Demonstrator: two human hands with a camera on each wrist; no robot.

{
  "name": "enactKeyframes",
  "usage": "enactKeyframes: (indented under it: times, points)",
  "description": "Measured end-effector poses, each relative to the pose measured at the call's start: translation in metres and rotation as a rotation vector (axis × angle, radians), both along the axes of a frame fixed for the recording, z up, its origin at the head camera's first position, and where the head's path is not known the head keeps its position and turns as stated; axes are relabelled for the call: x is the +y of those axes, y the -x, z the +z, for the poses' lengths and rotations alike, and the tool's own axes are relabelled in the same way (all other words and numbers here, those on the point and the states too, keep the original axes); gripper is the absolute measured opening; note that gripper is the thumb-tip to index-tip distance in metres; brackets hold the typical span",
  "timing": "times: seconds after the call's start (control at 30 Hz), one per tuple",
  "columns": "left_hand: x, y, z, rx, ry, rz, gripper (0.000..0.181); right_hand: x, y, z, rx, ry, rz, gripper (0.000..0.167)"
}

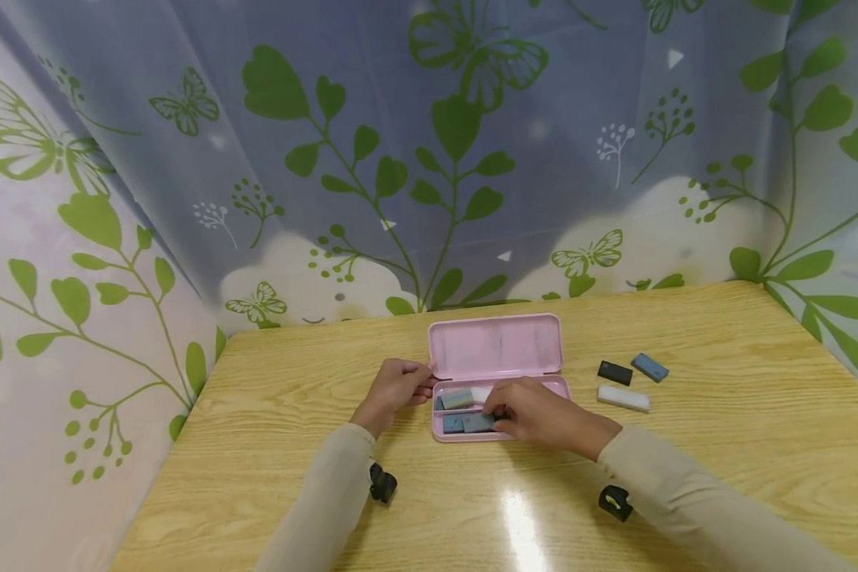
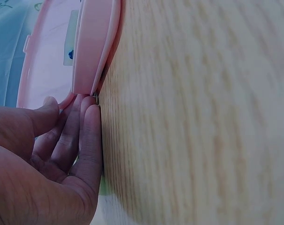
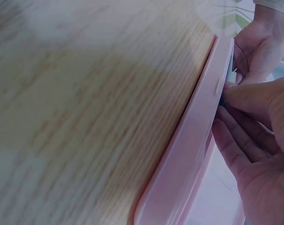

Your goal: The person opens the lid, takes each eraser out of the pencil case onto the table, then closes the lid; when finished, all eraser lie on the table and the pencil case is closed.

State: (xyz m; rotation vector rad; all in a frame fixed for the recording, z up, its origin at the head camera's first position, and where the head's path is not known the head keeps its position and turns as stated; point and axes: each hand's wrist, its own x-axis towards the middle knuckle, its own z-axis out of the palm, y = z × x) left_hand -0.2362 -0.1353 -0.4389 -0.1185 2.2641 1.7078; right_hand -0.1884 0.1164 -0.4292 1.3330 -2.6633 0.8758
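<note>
An open pink pencil case [image 1: 495, 347] lies on the table, its lid tipped back towards the curtain. My left hand [image 1: 398, 387] holds the case at its left hinge corner; in the left wrist view the thumb [image 2: 49, 110] is against the lid's corner. Over the front compartment, my right hand [image 1: 532, 411] pinches a small dark block [image 3: 222, 100], perhaps an eraser, mostly hidden by the fingers. Left of those fingers lie a grey eraser [image 1: 477, 423] and a blue eraser [image 1: 453, 423]. In the back compartment are a pastel striped eraser [image 1: 457, 399] and a white piece [image 1: 481, 394].
To the right of the case, a black eraser [image 1: 615, 372], a blue eraser [image 1: 649, 367] and a white eraser [image 1: 624, 398] lie on the wooden table [image 1: 272, 413]. A leaf-patterned curtain [image 1: 372, 159] hangs along the table's back edge.
</note>
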Motion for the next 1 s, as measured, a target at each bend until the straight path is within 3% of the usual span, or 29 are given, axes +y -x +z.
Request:
enactKeyframes:
  times: [0.53,1.0]
  points:
    - [-0.0004,-0.0006,-0.0016,0.013,-0.007,-0.003,0.032,-0.0004,0.0009,-0.0035,-0.003,0.011,-0.011,0.015]
    - [-0.0004,0.0004,-0.0021,0.005,-0.032,0.0,0.029,-0.0032,0.0024,-0.0006,-0.078,0.003,-0.02,0.017]
